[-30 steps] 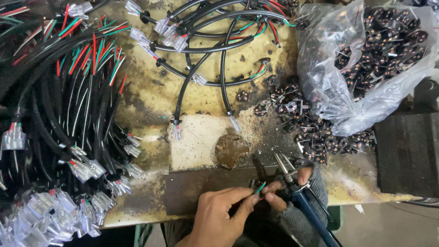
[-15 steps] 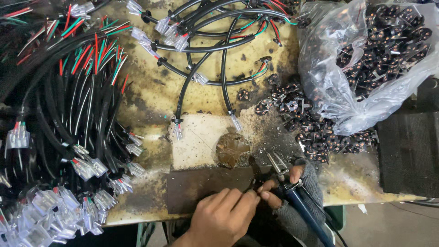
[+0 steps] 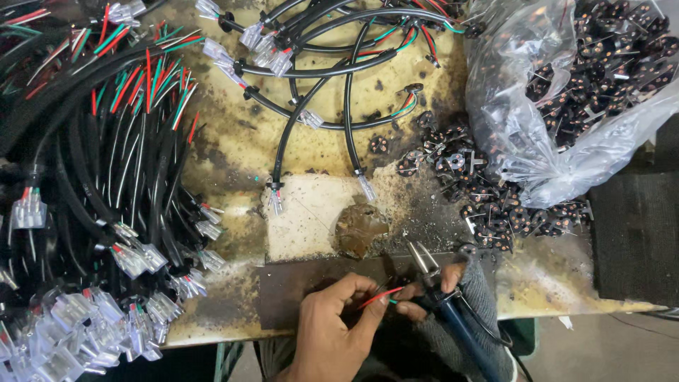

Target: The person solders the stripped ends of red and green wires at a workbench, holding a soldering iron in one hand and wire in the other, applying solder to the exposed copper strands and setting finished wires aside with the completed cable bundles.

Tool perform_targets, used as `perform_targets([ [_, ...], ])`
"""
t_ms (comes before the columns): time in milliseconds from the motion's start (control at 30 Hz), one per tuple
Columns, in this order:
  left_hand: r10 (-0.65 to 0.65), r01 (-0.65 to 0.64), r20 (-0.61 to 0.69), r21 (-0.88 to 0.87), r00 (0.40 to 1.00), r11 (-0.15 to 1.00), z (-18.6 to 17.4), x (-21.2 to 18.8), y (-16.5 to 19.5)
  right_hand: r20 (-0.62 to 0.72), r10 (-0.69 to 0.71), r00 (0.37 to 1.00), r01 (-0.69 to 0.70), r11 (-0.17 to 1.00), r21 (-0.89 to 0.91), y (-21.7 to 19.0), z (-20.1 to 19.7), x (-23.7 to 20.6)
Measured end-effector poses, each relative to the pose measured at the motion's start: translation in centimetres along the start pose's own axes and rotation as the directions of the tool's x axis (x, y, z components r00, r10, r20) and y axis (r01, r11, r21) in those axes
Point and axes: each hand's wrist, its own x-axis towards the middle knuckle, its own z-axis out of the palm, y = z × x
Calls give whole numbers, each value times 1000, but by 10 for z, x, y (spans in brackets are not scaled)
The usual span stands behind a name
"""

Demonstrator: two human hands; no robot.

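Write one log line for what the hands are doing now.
left hand: pinching red wire | right hand: gripping soldering iron | nearby: black cables, bag of parts

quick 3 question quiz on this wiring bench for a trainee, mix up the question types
1. True or false: the right hand holds a blue-handled soldering iron.
2. Multiple choice: the left hand pinches which thing? A) a clear plastic bag B) thin red and green wires C) a white connector
3. Fill in: the clear plastic bag of small black parts sits at the top ____ of the bench.

Key: 1 true; 2 B; 3 right
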Motion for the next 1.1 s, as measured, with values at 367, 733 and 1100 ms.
perform_targets([
  [367, 432, -397, -116, 241, 894, 886, -3, -2, 17, -34, 47, 998, -25, 878, 479, 23, 11, -6],
  [733, 742, -658, 7, 466, 671, 591, -4, -6, -1, -42, 62, 997, -57, 990, 126, -9, 8, 5],
  [1100, 496, -256, -254, 618, 830, 744, -25, 12, 26, 515, 759, 397, -785, -9, 619, 12, -37, 43],
])
